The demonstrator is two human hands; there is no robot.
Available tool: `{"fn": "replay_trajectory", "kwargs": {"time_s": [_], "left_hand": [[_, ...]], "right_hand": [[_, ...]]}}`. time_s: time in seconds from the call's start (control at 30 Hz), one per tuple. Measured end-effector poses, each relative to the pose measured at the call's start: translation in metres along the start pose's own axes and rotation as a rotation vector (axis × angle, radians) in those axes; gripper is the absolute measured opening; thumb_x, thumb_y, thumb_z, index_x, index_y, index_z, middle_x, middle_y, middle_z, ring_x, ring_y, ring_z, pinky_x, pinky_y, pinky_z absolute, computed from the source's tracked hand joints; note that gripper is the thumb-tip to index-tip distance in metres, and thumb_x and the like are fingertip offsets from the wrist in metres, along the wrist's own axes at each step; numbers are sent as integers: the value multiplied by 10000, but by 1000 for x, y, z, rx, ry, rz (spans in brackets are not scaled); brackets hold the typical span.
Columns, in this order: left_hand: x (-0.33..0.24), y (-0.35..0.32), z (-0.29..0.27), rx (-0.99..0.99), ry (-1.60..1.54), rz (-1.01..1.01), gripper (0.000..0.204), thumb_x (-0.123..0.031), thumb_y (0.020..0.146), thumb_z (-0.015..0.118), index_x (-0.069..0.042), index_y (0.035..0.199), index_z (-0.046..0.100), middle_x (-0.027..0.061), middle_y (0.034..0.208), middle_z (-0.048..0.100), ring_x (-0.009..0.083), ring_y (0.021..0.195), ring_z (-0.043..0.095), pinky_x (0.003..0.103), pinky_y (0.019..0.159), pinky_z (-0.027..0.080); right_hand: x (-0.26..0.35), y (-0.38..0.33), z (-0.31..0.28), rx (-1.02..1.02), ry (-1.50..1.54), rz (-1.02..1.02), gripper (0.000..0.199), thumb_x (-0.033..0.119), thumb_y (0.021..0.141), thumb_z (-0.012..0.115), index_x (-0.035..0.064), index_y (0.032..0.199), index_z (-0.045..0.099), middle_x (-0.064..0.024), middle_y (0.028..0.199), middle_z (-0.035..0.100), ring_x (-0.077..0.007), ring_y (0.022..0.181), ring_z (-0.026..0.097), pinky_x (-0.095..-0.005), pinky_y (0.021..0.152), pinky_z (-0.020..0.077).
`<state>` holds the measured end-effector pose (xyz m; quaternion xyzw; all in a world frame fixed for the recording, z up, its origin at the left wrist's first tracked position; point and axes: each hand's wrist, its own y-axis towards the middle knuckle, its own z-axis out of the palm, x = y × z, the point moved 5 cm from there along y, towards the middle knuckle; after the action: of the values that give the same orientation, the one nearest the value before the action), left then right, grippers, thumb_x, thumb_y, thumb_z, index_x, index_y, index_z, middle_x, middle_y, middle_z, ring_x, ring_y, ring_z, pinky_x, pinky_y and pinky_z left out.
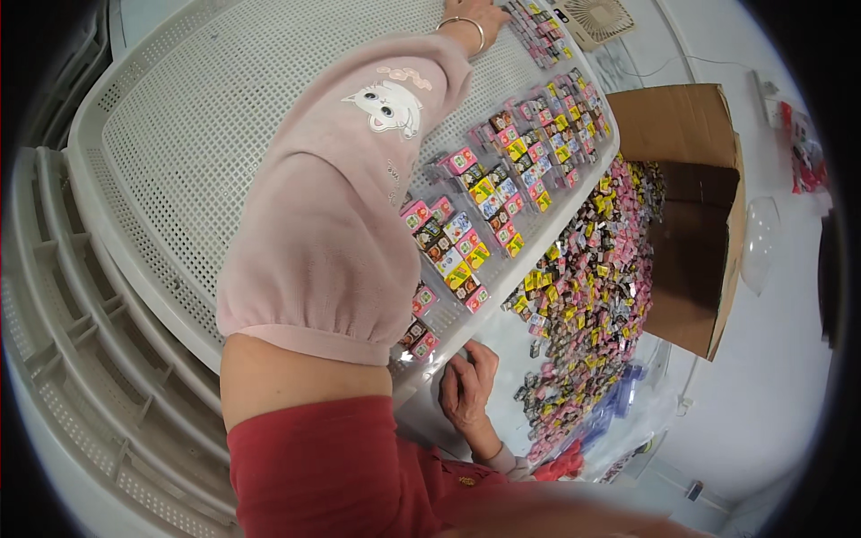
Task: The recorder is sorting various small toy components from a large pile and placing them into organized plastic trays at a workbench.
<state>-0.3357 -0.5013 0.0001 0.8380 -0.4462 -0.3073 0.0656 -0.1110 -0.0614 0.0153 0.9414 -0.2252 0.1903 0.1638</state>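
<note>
My left arm, in a pink sleeve cover [332, 242] with a white cat print, stretches across a large white perforated tray [193, 134]. At the tray's far edge is my left hand [471, 22], a bangle on its wrist. It touches or nears the end of a row of small packs [538, 31]; the picture's edge cuts off its fingers. Several clear-sided blocks of small pink, yellow, black and white boxes [462, 251] stand in rows along the tray's right side. Beside the near right rim, my right hand [471, 390] has curled fingers; what they hold, if anything, is hidden.
A large heap of loose small boxes [596, 269] covers the table right of the tray. An open cardboard box [682, 125] lies on its side behind the heap. Stacked white trays [81, 359] stand at the left. A beige fan-like device [596, 18] sits at the far right corner.
</note>
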Motion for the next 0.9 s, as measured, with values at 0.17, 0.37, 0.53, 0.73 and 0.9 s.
{"fn": "replay_trajectory", "kwargs": {"time_s": [0.17, 0.37, 0.53, 0.73, 0.9], "left_hand": [[5, -3, 1, -75, 4, 24, 228, -185, 876, 482, -157, 1005, 668, 104, 1162, 544, 269, 1134, 481, 469, 904, 373], [-5, -8, 1, -117, 20, 117, 513, -18, 819, 471, -242, 1280, 482, 72, 1129, 541, 288, 1061, 533, 438, 904, 393], [-4, -11, -1, -97, 94, 143, 592, 13, 801, 481, -286, 1311, 454, 71, 1107, 536, 280, 1057, 529, 437, 910, 382], [-40, -20, -22, 101, 198, -106, 654, -11, 808, 516, -326, 1362, 374, 107, 1213, 517, 282, 1168, 500, 484, 974, 356], [-58, -2, -77, 221, 312, -356, 494, -144, 803, 558, -260, 1281, 513, 164, 1243, 537, 316, 1158, 527, 491, 968, 385]], "right_hand": [[1, 0, -2, -14, 28, -11, 307, -58, 672, 640, 45, 961, 633, -151, 1129, 560, -318, 977, 534, -390, 831, 420], [-3, 0, -7, -30, 57, -16, 318, -44, 682, 638, 62, 982, 639, -128, 1138, 558, -309, 982, 535, -383, 840, 411], [-5, -4, -9, -2, 97, -26, 321, -25, 696, 640, 68, 1003, 637, -114, 1160, 549, -302, 988, 527, -390, 829, 404], [-5, -9, -13, -67, 132, -53, 286, 8, 730, 630, 70, 1009, 632, -105, 1186, 534, -300, 1006, 510, -394, 835, 400], [-9, -12, -11, -132, 152, -53, 241, 35, 756, 615, 65, 994, 630, -104, 1176, 531, -300, 1019, 498, -400, 845, 396]]}}
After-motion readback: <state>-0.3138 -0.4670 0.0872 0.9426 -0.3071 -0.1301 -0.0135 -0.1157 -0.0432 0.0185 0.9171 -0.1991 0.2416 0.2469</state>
